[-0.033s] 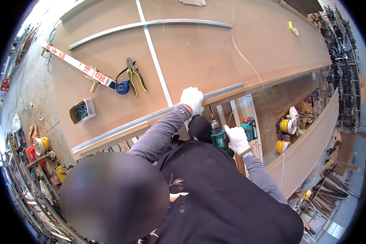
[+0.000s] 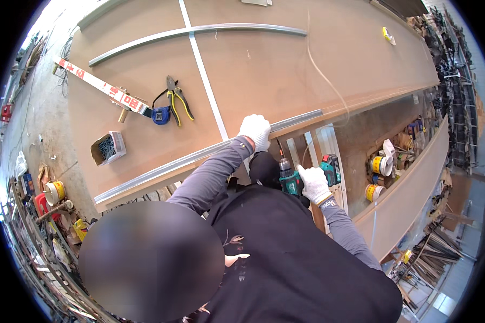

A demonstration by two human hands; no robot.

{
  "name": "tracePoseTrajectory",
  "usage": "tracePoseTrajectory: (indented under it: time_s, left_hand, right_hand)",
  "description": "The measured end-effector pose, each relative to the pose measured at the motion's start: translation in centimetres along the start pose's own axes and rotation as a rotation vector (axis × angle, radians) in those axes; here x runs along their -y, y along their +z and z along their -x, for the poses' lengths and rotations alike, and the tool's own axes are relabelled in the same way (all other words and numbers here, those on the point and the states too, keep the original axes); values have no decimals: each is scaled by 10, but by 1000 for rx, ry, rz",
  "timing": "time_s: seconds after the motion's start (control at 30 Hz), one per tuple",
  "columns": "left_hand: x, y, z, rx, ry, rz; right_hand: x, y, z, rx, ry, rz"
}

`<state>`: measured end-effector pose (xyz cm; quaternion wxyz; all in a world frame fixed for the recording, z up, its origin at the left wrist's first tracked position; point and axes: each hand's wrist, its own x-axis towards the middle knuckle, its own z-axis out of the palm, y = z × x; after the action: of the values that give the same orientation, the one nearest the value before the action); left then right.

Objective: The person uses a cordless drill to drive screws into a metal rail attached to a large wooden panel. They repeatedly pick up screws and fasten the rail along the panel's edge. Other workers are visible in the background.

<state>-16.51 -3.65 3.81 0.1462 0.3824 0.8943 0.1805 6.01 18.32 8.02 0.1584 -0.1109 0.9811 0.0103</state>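
Note:
My left hand [image 2: 254, 132], in a white knit glove, is closed over a long silvery metal channel [image 2: 167, 169]. That channel lies along the near edge of a large brown board [image 2: 264, 75]. My right hand [image 2: 314, 184], gloved the same way, grips a green and black cordless drill [image 2: 291, 183] by its handle. The drill sits just below the board's edge, its bit pointing up toward that edge, a little right of my left hand. Bit and channel look apart. The glove hides the drill's trigger.
On the board lie pliers [image 2: 178, 102], a blue tape measure [image 2: 161, 115], a box of screws [image 2: 108, 148], a red-and-white taped bar [image 2: 97, 84] and a second metal channel [image 2: 242, 28]. White-and-yellow buckets [image 2: 381, 166] stand beyond a gap on the right. A thin hose [image 2: 328, 78] crosses the board.

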Motion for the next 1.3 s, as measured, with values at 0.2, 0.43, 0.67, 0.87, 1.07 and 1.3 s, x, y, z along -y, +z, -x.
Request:
tracePoseTrajectory:
  time_s: [0.2, 0.43, 0.67, 0.87, 1.07, 1.3]
  left_hand:
    - [8, -3, -12, 105, 131, 42]
    - [9, -10, -14, 130, 141, 51]
    - [12, -12, -16, 141, 185, 35]
    - [13, -10, -16, 158, 201, 24]
    - [12, -13, -16, 184, 186, 22]
    - [13, -14, -18, 163, 222, -9]
  right_hand:
    - [1, -3, -2, 32, -2, -10]
    - [4, -4, -1, 24, 10, -12]
    - [1, 1, -1, 18, 8, -34]
    - [1, 0, -1, 1, 28, -20]
    - [2, 1, 0, 37, 44, 1]
    - [4, -3, 0, 19, 30, 6]
